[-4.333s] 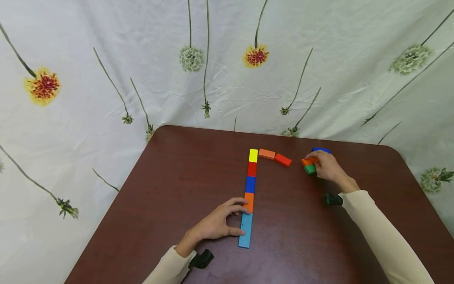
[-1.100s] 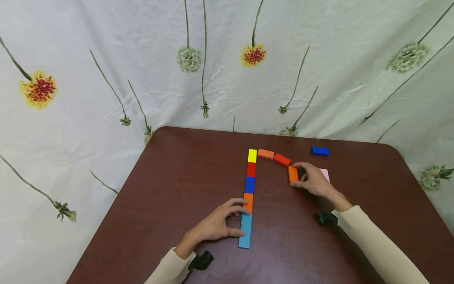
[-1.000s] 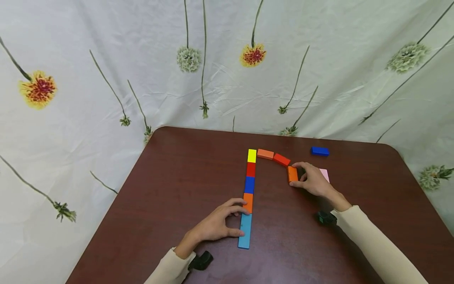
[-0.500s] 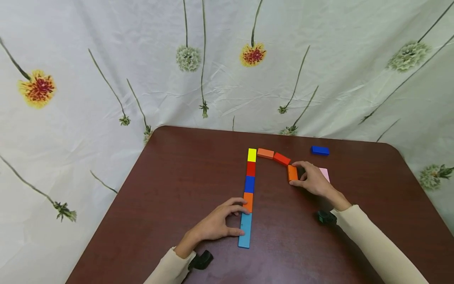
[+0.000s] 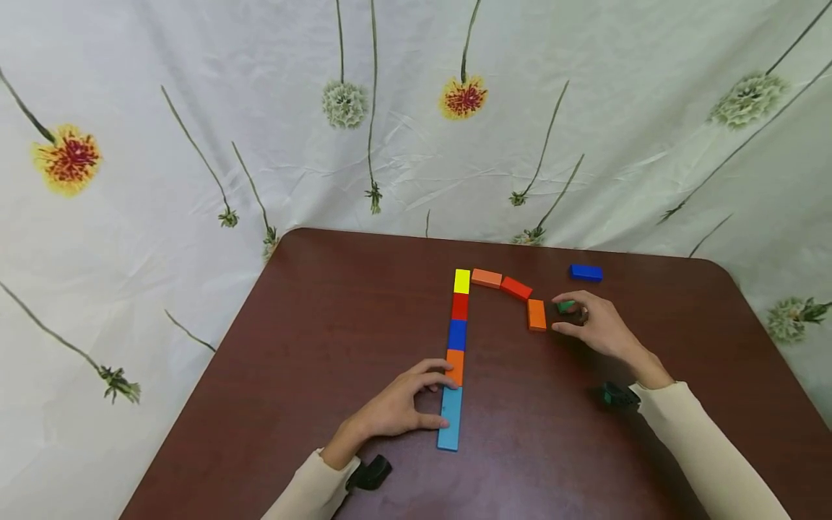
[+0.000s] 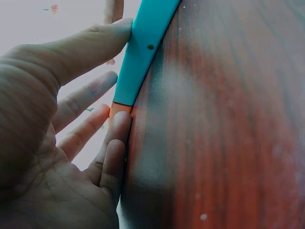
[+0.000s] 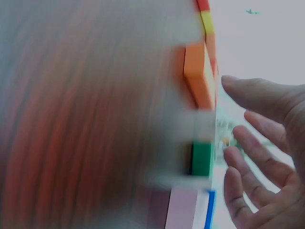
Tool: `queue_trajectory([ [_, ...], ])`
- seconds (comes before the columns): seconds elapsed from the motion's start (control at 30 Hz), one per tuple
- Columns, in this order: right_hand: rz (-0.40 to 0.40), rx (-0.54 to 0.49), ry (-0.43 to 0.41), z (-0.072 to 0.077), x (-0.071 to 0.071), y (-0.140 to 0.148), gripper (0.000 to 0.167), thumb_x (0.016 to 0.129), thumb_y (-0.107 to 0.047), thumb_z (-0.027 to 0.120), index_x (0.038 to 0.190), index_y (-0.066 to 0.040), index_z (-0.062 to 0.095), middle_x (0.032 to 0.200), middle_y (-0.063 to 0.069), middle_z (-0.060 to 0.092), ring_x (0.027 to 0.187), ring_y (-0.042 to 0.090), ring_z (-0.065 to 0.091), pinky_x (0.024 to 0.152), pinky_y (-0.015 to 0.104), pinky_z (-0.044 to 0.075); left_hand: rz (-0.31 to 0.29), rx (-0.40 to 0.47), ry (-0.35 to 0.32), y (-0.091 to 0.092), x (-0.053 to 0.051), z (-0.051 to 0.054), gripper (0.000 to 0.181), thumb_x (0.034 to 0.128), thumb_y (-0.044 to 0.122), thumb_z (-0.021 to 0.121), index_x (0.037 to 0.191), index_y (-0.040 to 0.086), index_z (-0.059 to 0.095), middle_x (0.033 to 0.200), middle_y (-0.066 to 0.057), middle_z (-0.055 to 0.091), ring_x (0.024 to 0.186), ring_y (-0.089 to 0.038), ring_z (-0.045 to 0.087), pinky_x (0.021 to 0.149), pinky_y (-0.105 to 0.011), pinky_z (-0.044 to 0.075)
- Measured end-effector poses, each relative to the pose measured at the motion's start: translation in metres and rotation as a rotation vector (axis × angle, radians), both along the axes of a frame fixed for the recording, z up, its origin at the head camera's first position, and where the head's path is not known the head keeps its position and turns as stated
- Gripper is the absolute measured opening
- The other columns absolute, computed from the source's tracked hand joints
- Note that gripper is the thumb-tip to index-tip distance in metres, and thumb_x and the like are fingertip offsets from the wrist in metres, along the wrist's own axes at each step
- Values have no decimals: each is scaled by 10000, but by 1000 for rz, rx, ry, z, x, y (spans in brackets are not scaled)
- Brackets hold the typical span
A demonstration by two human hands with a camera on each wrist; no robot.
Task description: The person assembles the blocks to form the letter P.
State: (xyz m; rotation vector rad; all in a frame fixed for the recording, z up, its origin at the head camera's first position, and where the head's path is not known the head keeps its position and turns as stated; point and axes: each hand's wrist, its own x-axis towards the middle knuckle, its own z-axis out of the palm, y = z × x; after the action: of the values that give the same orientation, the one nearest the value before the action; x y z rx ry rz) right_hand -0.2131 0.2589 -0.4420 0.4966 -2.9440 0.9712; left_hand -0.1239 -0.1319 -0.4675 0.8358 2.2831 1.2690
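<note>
Blocks, 11 total: 5 in a straight row [image 5: 457, 341] (light-blue block [image 5: 450, 433], row orange block [image 5: 458, 360], row blue block [image 5: 458, 329], row red block [image 5: 460, 306], yellow block [image 5: 462, 281]); 3 in a bend [image 5: 512, 286] off its far end (coral block [image 5: 487, 278], bend red block [image 5: 519, 290], bend orange block [image 5: 536, 315]); 3 loose (green block [image 5: 564, 307], pink block [image 7: 181, 208], loose blue block [image 5: 586, 272]). Hands, 2: L hand [image 5: 396, 408] w/ fingers relaxed, thumb touching light-blue block, fingertips on row orange block; R hand [image 5: 601, 328] w/ thumb & fingers spread, gripping nothing, near green block, just R of bend orange block. Loose blue block near far edge of table [image 5: 325, 325]; table spreads wide L of row & btwn row and R sleeve [image 5: 708, 448]. Row's long axis runs near–far, far end leaning slightly R; coral block crosswise, bend red block slanting nearer toward R, bend orange block near–far. Green block's long axis: can't tell, partly hidden.
</note>
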Motion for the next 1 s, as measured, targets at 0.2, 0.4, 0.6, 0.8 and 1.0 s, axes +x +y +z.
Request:
queue_trajectory([
  [0.2, -13, -1, 27, 0, 0, 28, 404, 861, -181, 810, 1204, -22, 669, 1269, 214, 616, 1108, 393, 552, 898, 575, 478, 0, -9, 2, 1, 0, 0, 466, 871, 272, 804, 1298, 184, 641, 1508, 3, 421, 1176, -181, 553, 1028, -336, 475],
  [0.4, 2, -8, -8, -3, 2, 49, 450, 849, -181, 820, 1233, -20, 651, 1328, 237, 563, 1177, 428, 512, 962, 659, 428, -3, 0, 6, 0, 0, -1, 465, 871, 263, 804, 1297, 180, 639, 1508, -6, 422, 1174, -180, 556, 1027, -332, 477],
  [0.6, 30, -3, -22, -6, 5, 59, 467, 866, -164, 803, 1281, -35, 634, 1328, 206, 575, 1141, 353, 542, 970, 286, 478, 2, -5, 6, -1, 0, 0, 465, 870, 261, 805, 1297, 173, 641, 1507, -9, 426, 1171, -182, 556, 1024, -333, 478],
  [0.8, 37, 12, -26, -10, 6, 62, 483, 872, -136, 792, 1310, -28, 618, 1343, 208, 554, 1109, 328, 548, 851, 98, 425, 5, -6, 4, -1, -1, 1, 465, 870, 270, 805, 1295, 178, 642, 1508, -4, 425, 1170, -182, 558, 1023, -336, 479],
  [1.0, 29, 49, -19, -12, 7, 62, 453, 857, -222, 815, 1235, -25, 661, 1317, 226, 559, 1113, 348, 534, 869, 442, 487, -2, -8, 1, -1, -1, 1, 465, 870, 263, 805, 1296, 174, 642, 1508, -11, 426, 1173, -182, 561, 1025, -331, 480],
])
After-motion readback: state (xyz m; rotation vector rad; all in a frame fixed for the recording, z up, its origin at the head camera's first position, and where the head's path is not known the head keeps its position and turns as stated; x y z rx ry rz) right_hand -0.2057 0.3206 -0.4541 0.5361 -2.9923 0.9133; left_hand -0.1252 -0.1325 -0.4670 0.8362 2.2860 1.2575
